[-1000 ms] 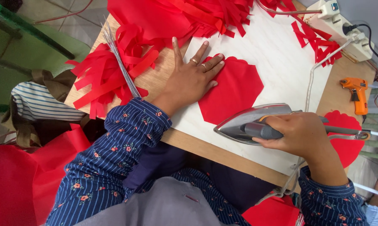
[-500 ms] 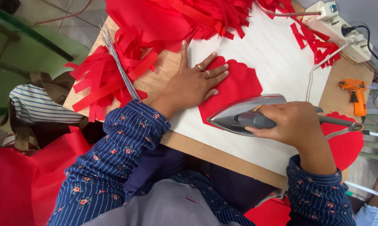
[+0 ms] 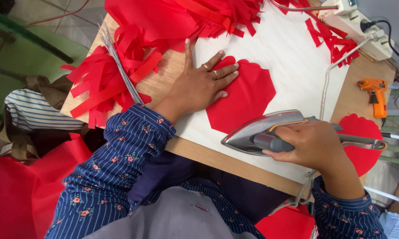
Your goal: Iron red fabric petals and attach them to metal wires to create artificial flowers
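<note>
Wooden counter (image 3: 181, 66) under a pale board (image 3: 292, 66), evenly lit. Green frame (image 3: 27, 44) at left over pale floor (image 3: 71, 22). Power strip (image 3: 369, 31) at the far edge (cords trailing off right), and red cloth (image 3: 13, 199) heaped below.

Left hand (image 3: 199, 86) flat, right hand (image 3: 314, 144) clenched

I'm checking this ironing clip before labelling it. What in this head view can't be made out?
- Sole of the iron: faces down; whether it touches the red fabric piece is unclear.
- Iron handle: wrapped by the right hand.
- Fabric's left edge: under the left hand.
- Second red piece: partly behind the right hand and iron.
- Power strip: cut by the top edge.
</note>
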